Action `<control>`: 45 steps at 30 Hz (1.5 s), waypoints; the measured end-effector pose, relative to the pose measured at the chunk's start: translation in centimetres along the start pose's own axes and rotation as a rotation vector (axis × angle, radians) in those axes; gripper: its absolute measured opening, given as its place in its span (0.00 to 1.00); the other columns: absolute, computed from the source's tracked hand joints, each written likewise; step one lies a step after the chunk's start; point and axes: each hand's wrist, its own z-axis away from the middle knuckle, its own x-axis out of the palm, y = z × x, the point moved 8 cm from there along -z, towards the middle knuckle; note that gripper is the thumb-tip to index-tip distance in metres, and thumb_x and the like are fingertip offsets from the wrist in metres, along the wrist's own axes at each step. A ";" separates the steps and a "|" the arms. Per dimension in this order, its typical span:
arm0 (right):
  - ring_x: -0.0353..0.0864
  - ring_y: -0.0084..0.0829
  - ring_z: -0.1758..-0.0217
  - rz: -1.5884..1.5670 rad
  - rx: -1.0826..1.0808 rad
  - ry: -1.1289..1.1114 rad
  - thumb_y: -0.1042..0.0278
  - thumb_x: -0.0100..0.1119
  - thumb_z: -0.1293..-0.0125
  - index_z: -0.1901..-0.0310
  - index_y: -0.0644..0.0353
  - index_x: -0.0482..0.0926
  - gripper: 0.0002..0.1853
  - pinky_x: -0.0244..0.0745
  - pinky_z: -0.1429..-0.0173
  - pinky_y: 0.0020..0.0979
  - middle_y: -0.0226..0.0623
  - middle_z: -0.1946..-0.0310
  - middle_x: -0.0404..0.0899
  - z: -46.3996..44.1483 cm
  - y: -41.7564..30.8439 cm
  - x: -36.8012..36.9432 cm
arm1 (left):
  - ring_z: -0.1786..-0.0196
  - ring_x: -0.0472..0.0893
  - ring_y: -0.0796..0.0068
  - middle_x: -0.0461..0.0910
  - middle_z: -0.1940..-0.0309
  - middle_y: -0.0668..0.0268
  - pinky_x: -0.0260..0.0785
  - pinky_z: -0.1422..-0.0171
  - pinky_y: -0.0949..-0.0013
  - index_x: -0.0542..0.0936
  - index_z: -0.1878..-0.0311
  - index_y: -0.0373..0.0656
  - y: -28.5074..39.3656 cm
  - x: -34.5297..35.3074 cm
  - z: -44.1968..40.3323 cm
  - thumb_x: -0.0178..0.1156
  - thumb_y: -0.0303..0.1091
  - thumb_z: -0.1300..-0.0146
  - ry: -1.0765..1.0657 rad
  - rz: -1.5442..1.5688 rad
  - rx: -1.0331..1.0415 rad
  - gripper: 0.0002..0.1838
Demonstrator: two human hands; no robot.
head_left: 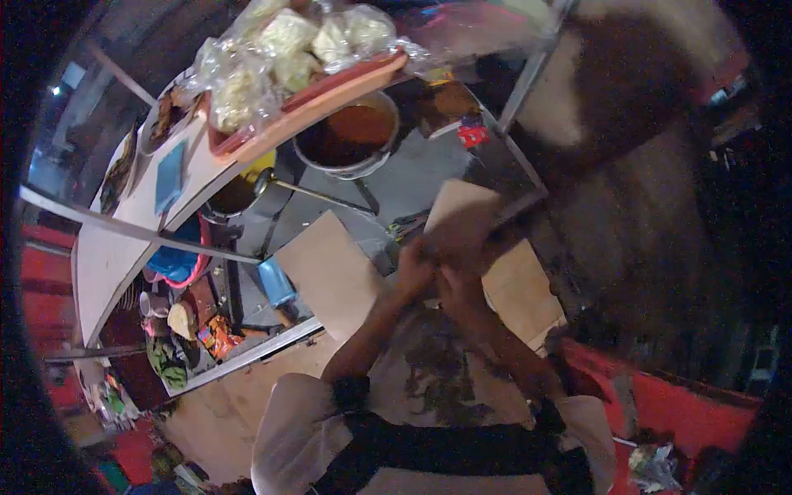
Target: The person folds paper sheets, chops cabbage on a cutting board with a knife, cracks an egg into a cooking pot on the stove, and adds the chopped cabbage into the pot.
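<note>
The brown card (464, 216) is up in front of the person's chest, between two tan sheets, its near end clamped in the fingers of the left hand (415, 271) and right hand (459, 289). Beyond are a ladle (326, 196), a pot (349, 170) of reddish-brown liquid and a tray (309, 103) of plastic bags (285, 45).

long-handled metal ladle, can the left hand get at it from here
Probably yes; its handle reaches toward the left hand with nothing tall between, though that hand seems busy with a tan sheet.
</note>
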 end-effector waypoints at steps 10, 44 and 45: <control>0.72 0.39 0.45 0.404 -0.203 -0.349 0.63 0.58 0.44 0.51 0.54 0.75 0.18 0.66 0.41 0.41 0.39 0.50 0.73 -8.8 7.4 9.6 | 0.71 0.77 0.80 0.79 0.76 0.67 0.70 0.67 0.74 0.75 0.67 0.37 -0.5 -18.6 10.9 0.60 0.28 0.40 0.366 0.121 0.072 0.05; 0.55 0.49 0.31 0.061 -0.360 0.007 0.63 0.52 0.37 0.33 0.58 0.54 0.32 0.57 0.34 0.45 0.49 0.32 0.50 -9.1 8.2 5.2 | 0.48 0.74 0.67 0.75 0.52 0.59 0.66 0.41 0.65 0.69 0.47 0.33 -4.7 -3.3 -4.1 0.44 0.25 0.41 -0.001 0.441 0.218 0.19; 0.55 0.49 0.31 0.058 -0.343 0.009 0.63 0.52 0.37 0.33 0.58 0.54 0.32 0.57 0.34 0.45 0.49 0.32 0.50 -9.2 8.4 5.2 | 0.48 0.74 0.68 0.75 0.52 0.59 0.66 0.41 0.65 0.69 0.46 0.33 -6.5 -3.2 -5.0 0.45 0.26 0.41 -0.004 0.396 0.110 0.18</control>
